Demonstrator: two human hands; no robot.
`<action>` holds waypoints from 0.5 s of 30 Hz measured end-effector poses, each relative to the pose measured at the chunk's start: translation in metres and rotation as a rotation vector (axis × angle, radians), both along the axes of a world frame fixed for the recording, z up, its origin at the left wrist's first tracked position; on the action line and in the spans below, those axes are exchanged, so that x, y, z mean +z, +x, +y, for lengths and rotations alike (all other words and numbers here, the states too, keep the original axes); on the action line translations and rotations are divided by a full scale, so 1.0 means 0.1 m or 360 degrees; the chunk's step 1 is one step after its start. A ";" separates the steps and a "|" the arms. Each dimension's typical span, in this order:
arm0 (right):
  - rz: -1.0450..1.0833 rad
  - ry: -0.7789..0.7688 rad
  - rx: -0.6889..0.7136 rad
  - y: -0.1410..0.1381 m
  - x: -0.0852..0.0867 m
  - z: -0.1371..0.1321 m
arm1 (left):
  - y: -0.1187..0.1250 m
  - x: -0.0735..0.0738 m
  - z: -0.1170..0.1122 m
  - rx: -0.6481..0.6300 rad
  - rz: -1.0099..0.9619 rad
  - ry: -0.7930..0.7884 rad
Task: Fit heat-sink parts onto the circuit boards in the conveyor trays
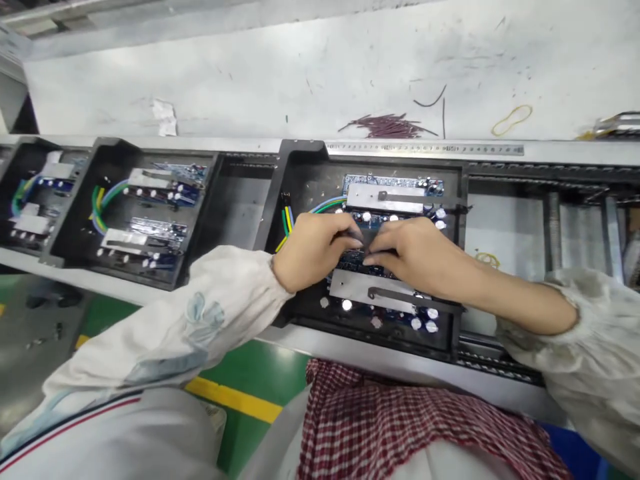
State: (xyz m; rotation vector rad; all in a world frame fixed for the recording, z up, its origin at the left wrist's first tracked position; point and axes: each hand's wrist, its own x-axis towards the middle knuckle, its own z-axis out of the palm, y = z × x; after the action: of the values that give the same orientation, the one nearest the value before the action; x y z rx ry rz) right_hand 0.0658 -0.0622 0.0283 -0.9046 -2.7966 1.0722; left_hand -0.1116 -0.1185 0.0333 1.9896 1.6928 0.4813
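A black tray (300,173) on the conveyor in front of me holds two blue circuit boards (390,183) with silver metal plates (385,198) and coloured wires. My left hand (313,250) and my right hand (417,252) meet over the middle of the tray, between the two boards. Both have their fingers curled and pinched together on a small dark part that I cannot make out. The lower metal plate (353,288) lies just below my hands.
Two more black trays (107,200) with boards and wires sit to the left on the conveyor (505,233). Behind it, a white bench (300,73) carries a metal ruler (425,149), a pile of dark red pins (387,125) and a yellow rubber band (511,120).
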 end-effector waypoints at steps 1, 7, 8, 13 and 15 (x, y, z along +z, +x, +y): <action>-0.0027 -0.0028 -0.0028 -0.01 -0.04 -0.01 | -0.01 -0.06 0.00 0.0047 -0.0142 -0.0120; -0.0086 -0.0008 -0.0174 0.00 -0.20 -0.07 | -0.05 -0.26 -0.04 0.0116 -0.0461 -0.0325; -0.0064 -0.0013 -0.0157 0.00 -0.21 -0.07 | -0.05 -0.27 -0.04 0.0112 -0.0464 -0.0314; 0.0043 -0.0010 -0.0169 0.01 -0.25 -0.09 | -0.07 -0.27 -0.04 0.0060 -0.0454 -0.0281; 0.0040 -0.0002 -0.0185 0.01 -0.26 -0.09 | -0.07 -0.28 -0.04 0.0052 -0.0452 -0.0285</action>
State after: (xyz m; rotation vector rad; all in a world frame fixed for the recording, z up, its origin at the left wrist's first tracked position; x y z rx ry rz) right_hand 0.0672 -0.0717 0.0025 -1.0317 -2.6860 1.0618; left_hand -0.1187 -0.1226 0.0057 1.6815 1.5362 0.5724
